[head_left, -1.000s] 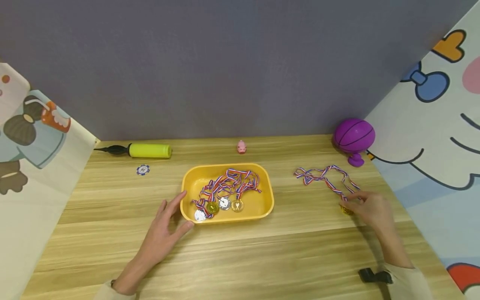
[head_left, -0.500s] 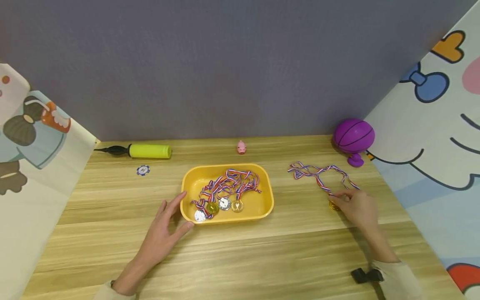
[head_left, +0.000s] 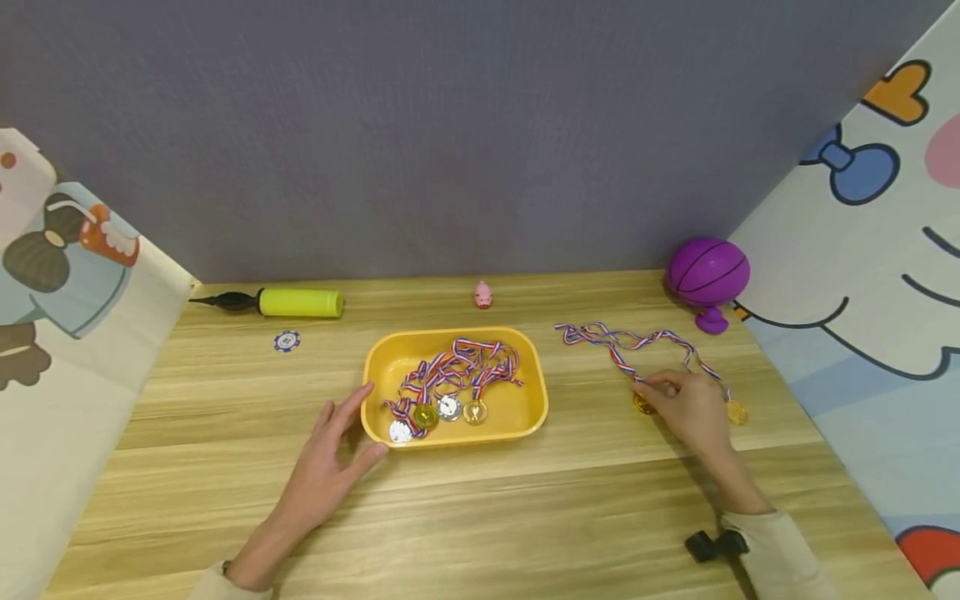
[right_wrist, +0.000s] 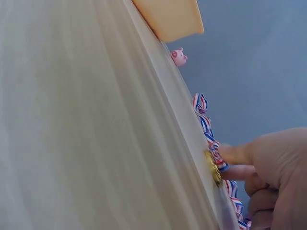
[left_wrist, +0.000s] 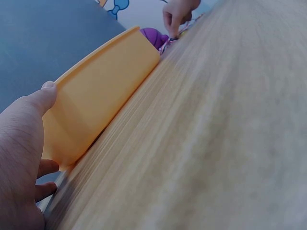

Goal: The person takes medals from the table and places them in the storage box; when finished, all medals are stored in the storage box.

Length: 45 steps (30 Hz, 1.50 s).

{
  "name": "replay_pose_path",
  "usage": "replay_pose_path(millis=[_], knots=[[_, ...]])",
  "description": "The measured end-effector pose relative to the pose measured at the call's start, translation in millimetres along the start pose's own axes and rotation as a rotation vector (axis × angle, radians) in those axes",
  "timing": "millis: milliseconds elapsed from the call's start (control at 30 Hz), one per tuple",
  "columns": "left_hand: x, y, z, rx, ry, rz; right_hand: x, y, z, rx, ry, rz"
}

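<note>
My right hand [head_left: 693,408] pinches a gold medal [head_left: 642,403] between thumb and forefinger, where its striped ribbon [head_left: 619,362] joins it. In the right wrist view, the medal [right_wrist: 213,167] stands on edge close over the table. A second gold medal [head_left: 737,412] lies to the right of that hand; its ribbon runs up beside the first one. My left hand [head_left: 321,462] rests its relaxed fingers and thumb against the left end of a yellow tray [head_left: 529,427]. Inside the tray lie several gold and silver medals with tangled red, white and blue ribbons [head_left: 468,358].
A purple ball [head_left: 708,272] and a small purple duck [head_left: 711,321] stand at the back right. A pink pig figure [head_left: 483,294] sits behind the tray. At the back left lie a yellow-green hand pump [head_left: 300,302] and a poker chip [head_left: 287,341]. Walls border the back and sides.
My right hand has slid left along the table with the pinched gold medal, drawing its ribbon left. The second gold medal has come into sight behind it. The left hand and tray stay put.
</note>
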<state>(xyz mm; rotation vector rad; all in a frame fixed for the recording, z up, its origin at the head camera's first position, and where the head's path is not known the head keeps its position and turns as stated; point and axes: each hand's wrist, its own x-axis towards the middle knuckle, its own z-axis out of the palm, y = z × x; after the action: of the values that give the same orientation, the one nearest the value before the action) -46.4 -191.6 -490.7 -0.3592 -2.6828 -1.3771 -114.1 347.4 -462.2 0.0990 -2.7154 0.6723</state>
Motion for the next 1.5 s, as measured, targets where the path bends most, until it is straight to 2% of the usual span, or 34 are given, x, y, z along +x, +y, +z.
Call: replay_pose_path(millis=[167, 333, 600, 867, 1033, 1300, 1500], knots=[[-0.4, 0.9, -0.4, 0.001, 0.000, 0.003, -1.6, 2, -9, 0.039, -0.108, 0.060], [-0.7, 1.1, -0.9, 0.005, 0.001, -0.004, -6.1, 4, -16, 0.039, -0.204, 0.074], [-0.4, 2.3, -1.9, 0.005, -0.003, -0.011, -11.0, 2, -15, 0.065, -0.230, 0.034], [0.3, 1.6, -1.4, 0.011, -0.004, -0.009, -12.1, -3, -9, -0.003, -0.176, -0.052], [0.0, 1.8, -0.9, 0.012, -0.003, -0.005, -11.8, -5, -7, -0.009, -0.073, -0.118], [0.6, -0.3, 0.4, 0.012, 0.001, 0.000, -0.2, -18, -16, 0.123, 0.119, -0.169], [0.7, -0.6, 0.8, 0.010, 0.001, -0.003, 12.0, -38, -25, 0.231, 0.162, -0.141]])
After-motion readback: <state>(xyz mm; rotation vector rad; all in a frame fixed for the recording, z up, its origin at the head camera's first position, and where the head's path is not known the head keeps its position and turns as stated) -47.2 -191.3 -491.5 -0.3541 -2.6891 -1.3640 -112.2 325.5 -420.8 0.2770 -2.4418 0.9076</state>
